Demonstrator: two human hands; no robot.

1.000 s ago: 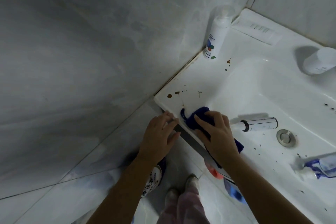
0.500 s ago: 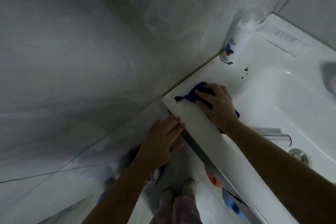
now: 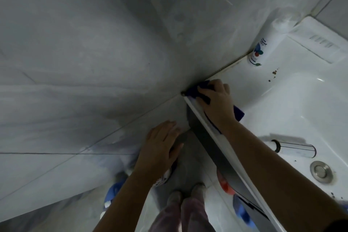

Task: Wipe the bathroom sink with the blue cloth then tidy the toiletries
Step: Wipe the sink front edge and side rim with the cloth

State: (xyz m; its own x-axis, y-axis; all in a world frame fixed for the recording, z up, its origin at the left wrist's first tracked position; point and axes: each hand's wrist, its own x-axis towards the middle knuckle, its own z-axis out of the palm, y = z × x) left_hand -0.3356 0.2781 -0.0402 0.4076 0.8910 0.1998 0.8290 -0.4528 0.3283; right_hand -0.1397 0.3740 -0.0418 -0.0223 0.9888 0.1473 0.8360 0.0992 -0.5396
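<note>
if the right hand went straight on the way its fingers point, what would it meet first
Most likely the grey tiled wall: the right hand presses the blue cloth at the sink's corner, fingers aimed at that wall, almost touching. The white bottle stands off to the side of that line.

Bathroom, white sink (image 3: pixel 293 100), tiled wall (image 3: pixel 94 52)

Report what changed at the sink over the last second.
The right hand slid the blue cloth from the front rim out to the corner of the sink at the wall, over where brown spots showed. The left hand came off the front edge and is open below it. Unchanged: the pump bottle upright by the wall, spots beside it, the metal cylinder in the basin.
</note>
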